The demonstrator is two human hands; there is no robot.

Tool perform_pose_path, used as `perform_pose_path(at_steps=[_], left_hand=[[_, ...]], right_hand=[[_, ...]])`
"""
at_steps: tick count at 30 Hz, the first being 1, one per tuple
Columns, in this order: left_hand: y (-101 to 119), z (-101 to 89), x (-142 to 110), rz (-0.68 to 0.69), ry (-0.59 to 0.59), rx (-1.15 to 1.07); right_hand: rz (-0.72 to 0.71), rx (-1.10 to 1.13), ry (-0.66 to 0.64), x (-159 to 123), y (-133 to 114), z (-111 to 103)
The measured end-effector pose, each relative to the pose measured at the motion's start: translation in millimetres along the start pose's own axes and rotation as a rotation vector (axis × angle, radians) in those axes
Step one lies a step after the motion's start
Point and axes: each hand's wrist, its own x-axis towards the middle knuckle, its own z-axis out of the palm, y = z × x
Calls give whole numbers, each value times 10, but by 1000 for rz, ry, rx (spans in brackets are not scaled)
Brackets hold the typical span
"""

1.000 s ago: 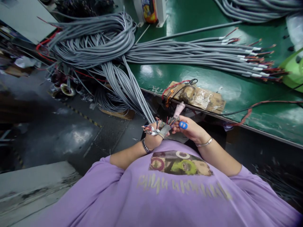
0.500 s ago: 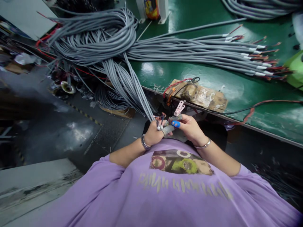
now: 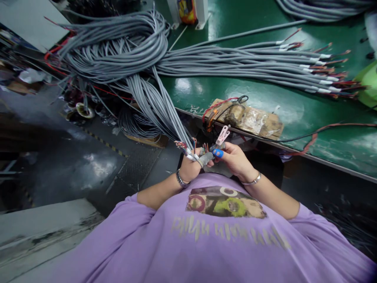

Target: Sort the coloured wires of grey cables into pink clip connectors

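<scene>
In front of my shirt my left hand (image 3: 190, 168) is closed around the ends of several grey cables (image 3: 180, 131), with white-banded ends and bare coloured wires (image 3: 182, 145) sticking out above it. A grey wrap (image 3: 205, 158) covers its thumb. My right hand (image 3: 238, 160) is pinched close to the left fingertips, beside short coppery wires (image 3: 205, 147). A blue cover (image 3: 218, 153) with holes sits on its thumb. Its index finger has a dark grey wrap, where a pink clip (image 3: 223, 134) stands up. What lies inside the right pinch is hidden.
The green bench (image 3: 188, 94) carries a big coil of grey cable (image 3: 118, 51) and a row of cables with stripped ends (image 3: 318, 74). At its front edge lies a taped wooden block (image 3: 250, 118) with red and black leads. A cable coil (image 3: 138, 122) sits lower left.
My right thumb has come in against the wrapped index finger, and the pink clip has tilted. In the left hand the wire ends have shifted and fanned out again to the left.
</scene>
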Motion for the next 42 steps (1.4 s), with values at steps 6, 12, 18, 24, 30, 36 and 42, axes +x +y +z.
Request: perform_pose_path(at_steps=[6, 12, 18, 24, 30, 36, 42], left_hand=[[-143, -23, 13, 3, 83, 5], [-165, -20, 28, 21, 93, 8], [-146, -12, 20, 24, 83, 1], [-162, -18, 13, 13, 75, -51], [-213, -62, 35, -10, 44, -111], [-177, -105, 29, -14, -55, -88], [-202, -69, 21, -16, 26, -137]], right_hand=[[42, 64, 77, 19, 42, -15], [104, 134, 88, 13, -23, -25], [108, 131, 36, 6, -43, 32], [71, 137, 39, 26, 31, 48], [217, 261, -79, 26, 51, 35], [142, 266, -59, 44, 118, 106], [188, 359, 21, 38, 64, 36]])
